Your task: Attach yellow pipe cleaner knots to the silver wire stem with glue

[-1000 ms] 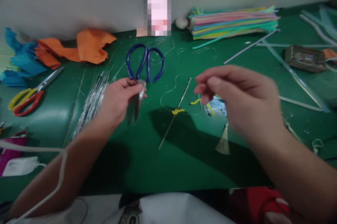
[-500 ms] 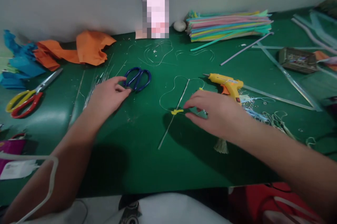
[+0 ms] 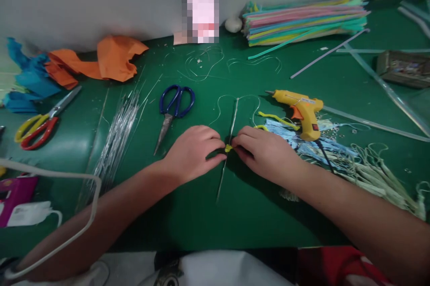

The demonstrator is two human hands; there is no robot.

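Observation:
A thin wire frame (image 3: 235, 111) with a straight stem and two looped sides lies on the green table (image 3: 188, 214). A yellow pipe-cleaner knot (image 3: 229, 148) sits on the stem. My left hand (image 3: 193, 152) and my right hand (image 3: 265, 153) meet at that knot, fingers curled and pinching it from both sides. Blue-handled scissors (image 3: 174, 107) lie apart on the table, left of the frame. A yellow glue gun (image 3: 300, 109) rests just right of my right hand.
A bundle of silver wires (image 3: 116, 136) lies at the left, red and yellow scissors (image 3: 36, 124) further left. Orange paper (image 3: 110, 58) and blue paper (image 3: 23, 80) sit at the back left, stacked coloured pipe cleaners (image 3: 302, 19) at the back right, pale tassels (image 3: 372, 167) on the right.
My left hand has put down the blue scissors and come right to the wire frame. My right hand has dropped from above the frame to the yellow knot.

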